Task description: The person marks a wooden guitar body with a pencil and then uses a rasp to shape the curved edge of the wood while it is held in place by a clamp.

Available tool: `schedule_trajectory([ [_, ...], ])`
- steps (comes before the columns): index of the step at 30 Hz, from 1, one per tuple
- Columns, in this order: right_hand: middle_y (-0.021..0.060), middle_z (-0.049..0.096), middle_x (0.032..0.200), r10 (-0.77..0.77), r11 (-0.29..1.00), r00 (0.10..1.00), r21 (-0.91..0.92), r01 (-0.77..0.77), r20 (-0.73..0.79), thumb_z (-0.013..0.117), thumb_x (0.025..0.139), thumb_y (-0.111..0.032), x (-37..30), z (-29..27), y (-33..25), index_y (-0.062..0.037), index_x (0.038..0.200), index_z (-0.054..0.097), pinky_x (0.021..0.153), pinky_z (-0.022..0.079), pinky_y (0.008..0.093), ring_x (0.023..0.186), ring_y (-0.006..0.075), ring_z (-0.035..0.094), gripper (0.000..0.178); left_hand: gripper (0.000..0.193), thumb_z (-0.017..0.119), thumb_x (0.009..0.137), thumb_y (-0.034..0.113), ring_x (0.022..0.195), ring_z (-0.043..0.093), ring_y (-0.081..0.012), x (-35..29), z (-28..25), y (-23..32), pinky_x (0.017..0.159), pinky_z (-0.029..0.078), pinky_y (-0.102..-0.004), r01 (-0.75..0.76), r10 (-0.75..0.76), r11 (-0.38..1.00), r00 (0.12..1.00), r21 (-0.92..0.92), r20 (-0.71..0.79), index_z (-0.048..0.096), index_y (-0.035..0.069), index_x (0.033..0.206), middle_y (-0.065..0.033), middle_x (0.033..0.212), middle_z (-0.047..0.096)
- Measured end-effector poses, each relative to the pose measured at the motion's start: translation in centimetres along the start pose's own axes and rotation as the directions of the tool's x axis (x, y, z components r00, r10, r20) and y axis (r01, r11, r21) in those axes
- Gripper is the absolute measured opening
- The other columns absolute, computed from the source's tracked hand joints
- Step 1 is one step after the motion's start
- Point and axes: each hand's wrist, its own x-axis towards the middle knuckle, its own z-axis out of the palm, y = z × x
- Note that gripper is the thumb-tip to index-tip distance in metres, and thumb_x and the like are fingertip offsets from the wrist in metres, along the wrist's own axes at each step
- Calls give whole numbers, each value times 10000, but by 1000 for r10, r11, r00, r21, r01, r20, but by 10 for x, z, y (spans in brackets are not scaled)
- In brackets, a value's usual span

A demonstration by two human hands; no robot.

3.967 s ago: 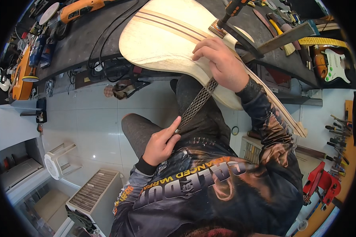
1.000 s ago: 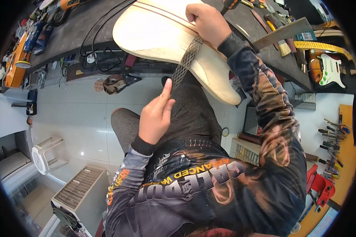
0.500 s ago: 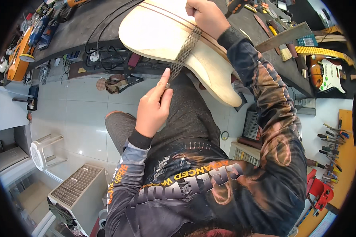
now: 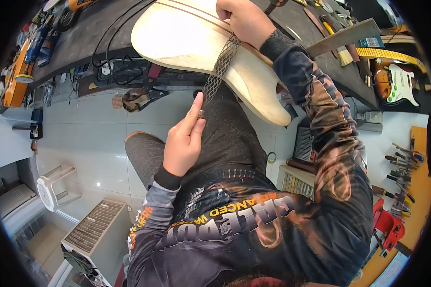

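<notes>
A pale, unfinished wooden guitar body (image 4: 177,40) with dark stripes lies on the bench and juts out over its front edge towards me. Across its near edge, at a slant, runs a rasp (image 4: 221,67) with an open lattice blade. My right hand (image 4: 248,23) is closed around the rasp's far end, over the wood. At the near end, my left hand (image 4: 184,143) pinches the tip, its index finger stretched along the tool. The right hand's fingertips are partly hidden.
The dark workbench (image 4: 81,55) holds a black cable, power tools at left, and a brush (image 4: 344,56) and flat metal blade (image 4: 347,37) at right. A sunburst electric guitar (image 4: 396,83) lies further right. Screwdrivers (image 4: 402,167) hang beside me; a white stool (image 4: 52,186) stands left.
The rasp and both hands have shifted slightly towards me and to the left. Both hands keep their hold on it. The whole view has also shifted a little.
</notes>
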Motion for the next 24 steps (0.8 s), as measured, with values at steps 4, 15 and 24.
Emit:
schedule_trajectory([
  [4, 155, 596, 873, 20, 1000, 985, -9, -18, 171, 581, 847, 41, -56, -4, -21, -40, 862, 546, 816, 483, 445, 934, 364, 591, 90, 664, 651, 1043, -3, 990, 767, -423, -46, 3, -3, 904, 600, -401, -66, 65, 998, 997, 21, 46, 511, 112, 1682, -278, 1172, 758],
  [15, 175, 571, 771, 95, 992, 979, -95, -79, 179, 586, 880, 0, -18, 6, 4, -8, 879, 563, 745, 473, 470, 826, 385, 596, 25, 642, 650, 1053, 17, 1005, 767, -433, -10, -10, 5, 886, 591, -398, -27, 27, 998, 1000, 49, 5, 522, 126, 1673, -279, 1215, 755],
  [24, 196, 586, 798, 49, 996, 996, -75, -43, 76, 576, 853, 29, -21, 9, 7, -24, 864, 558, 748, 464, 482, 824, 415, 579, 57, 661, 656, 1047, 3, 794, 738, -378, -11, -5, -7, 791, 595, -412, -83, 85, 995, 996, 53, -31, 524, 145, 1679, -243, 1019, 759],
])
